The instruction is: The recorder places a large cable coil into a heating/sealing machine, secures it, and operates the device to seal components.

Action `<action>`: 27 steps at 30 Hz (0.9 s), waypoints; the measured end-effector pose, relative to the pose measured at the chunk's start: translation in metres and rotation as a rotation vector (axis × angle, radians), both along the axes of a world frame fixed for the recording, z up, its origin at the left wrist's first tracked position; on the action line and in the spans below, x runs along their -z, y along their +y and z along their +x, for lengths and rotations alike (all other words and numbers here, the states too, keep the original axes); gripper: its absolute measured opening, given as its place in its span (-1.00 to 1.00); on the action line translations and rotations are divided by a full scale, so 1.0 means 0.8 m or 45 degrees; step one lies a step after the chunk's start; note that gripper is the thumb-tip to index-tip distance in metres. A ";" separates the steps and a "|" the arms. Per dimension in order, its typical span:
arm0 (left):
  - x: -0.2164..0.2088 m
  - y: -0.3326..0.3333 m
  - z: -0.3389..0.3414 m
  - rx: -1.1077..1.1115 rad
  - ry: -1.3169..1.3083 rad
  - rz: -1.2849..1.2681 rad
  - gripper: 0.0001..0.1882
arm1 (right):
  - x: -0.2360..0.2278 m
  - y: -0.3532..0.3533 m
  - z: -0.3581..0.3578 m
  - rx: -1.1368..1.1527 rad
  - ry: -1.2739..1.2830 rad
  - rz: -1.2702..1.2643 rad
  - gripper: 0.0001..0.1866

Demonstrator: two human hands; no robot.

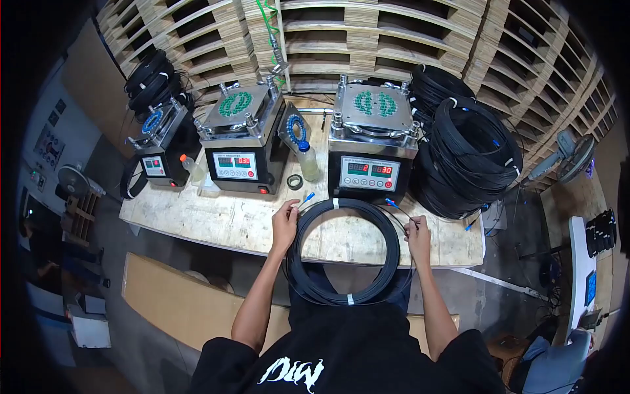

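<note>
The left hand [285, 223] pinches a thin cable end behind its blue connector [310, 196]; the right hand [418, 233] pinches the other, its connector [392, 203] pointing inward. Between them, the tied black coil [392, 253] overhangs the near edge of the desk [197, 220]. Good handling probably means keeping fingers off both tips and bends gentle, clear of the nearest machine [369, 174] beyond.

we see the black cable coil [392, 246] partly cover the workbench [197, 217] and the person's jeans [318, 279]. the green spiral air hose [268, 20] and the wooden pallets [374, 43] run past the top edge; the black t-shirt [357, 348] is cut by the bottom one. the tip of the blue connector [310, 196] near the left hand [285, 224] is too small to tell.
</note>
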State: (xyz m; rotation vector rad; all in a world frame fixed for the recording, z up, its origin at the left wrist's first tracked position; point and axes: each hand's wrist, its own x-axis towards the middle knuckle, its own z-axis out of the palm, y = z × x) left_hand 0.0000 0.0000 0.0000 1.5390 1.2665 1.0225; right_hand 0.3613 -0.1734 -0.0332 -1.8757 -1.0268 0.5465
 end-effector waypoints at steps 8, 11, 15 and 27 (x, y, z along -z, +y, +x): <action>0.007 -0.019 0.005 0.236 0.300 0.127 -0.64 | -0.027 0.022 -0.039 -0.216 -0.152 0.123 -0.80; 0.001 -0.031 -0.004 0.281 0.187 -0.060 -0.51 | -0.048 0.025 -0.058 -0.183 -0.258 0.098 -0.79; -0.011 -0.050 -0.023 0.345 0.164 0.141 -0.43 | -0.067 0.024 -0.077 -0.234 -0.203 0.155 -0.78; -0.133 -0.103 -0.163 -0.339 0.217 0.272 -0.56 | -0.258 0.123 -0.248 -0.824 -0.293 0.613 -0.86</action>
